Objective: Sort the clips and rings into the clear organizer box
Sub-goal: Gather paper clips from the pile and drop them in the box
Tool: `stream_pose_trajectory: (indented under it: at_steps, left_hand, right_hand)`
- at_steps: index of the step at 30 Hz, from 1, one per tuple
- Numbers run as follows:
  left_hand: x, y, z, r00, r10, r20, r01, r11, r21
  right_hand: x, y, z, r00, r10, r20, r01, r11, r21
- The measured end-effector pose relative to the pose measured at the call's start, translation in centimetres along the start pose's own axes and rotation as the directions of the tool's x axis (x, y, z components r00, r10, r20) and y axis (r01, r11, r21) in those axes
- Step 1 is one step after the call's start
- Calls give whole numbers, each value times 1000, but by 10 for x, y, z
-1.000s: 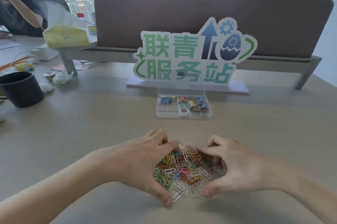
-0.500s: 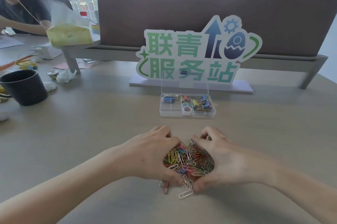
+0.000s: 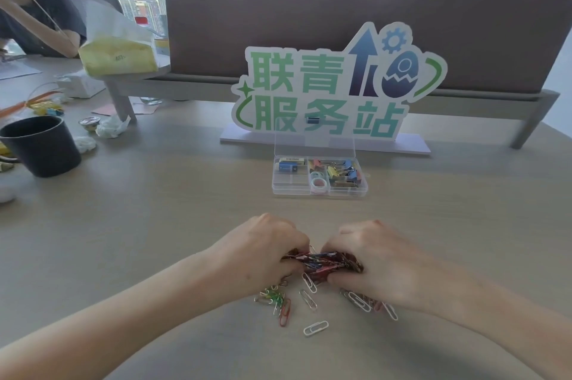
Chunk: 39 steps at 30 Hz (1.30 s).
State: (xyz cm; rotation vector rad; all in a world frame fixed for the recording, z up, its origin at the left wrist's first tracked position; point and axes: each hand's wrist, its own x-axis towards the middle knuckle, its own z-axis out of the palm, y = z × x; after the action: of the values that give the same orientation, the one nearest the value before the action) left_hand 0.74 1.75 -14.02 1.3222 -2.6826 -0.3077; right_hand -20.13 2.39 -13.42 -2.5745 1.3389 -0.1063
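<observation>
A bunch of coloured paper clips (image 3: pixel 322 262) is squeezed between my left hand (image 3: pixel 260 249) and my right hand (image 3: pixel 368 259), both closed around it just above the table. Several loose clips (image 3: pixel 283 305) lie on the table below the hands, among them a white one (image 3: pixel 315 327). The clear organizer box (image 3: pixel 291 189) stands open farther back. It holds binder clips (image 3: pixel 342 170) at the right, rings (image 3: pixel 318 183) in the middle and an eraser (image 3: pixel 289 164) at the back left. Its front left compartment looks empty.
A green and white sign (image 3: pixel 328 92) stands just behind the box, in front of a brown divider panel (image 3: pixel 309 23). A black cup (image 3: pixel 40 144), crumpled paper (image 3: pixel 111 127) and a tissue pack (image 3: pixel 117 54) are at the left, where another person (image 3: pixel 37 20) sits.
My hands have closed in from both sides and gathered the spread pile into a tight bunch, lifting it a little. Several clips have dropped out beneath.
</observation>
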Motion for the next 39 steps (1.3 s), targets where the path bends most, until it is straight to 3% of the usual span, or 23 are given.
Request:
stream_pose_trajectory:
  at_steps: [4,10,19,29,39]
  left_hand:
    - [1,-3,0,999,9,-37,-10,1000,-18]
    - [2,-4,-7,993,-3,-114,-8,995,-101]
    - [5,-7,-16,992,-56,-110,26,967,-253]
    - [15,-28,-34,972,-192,-137,134,929,-346]
    - [31,-70,-68,919,-329,-220,211,877,-431]
  right_hand:
    - [-1,1,1,999,-21,-42,20,1000,-20]
    - [-4,8,-7,999,14,-48,-9,994,110]
    - [-7,16,-24,998,44,-47,-33,979,200]
    - [2,22,-46,994,75,-83,-52,967,251]
    - [86,35,-68,990,84,-112,-54,968,245]
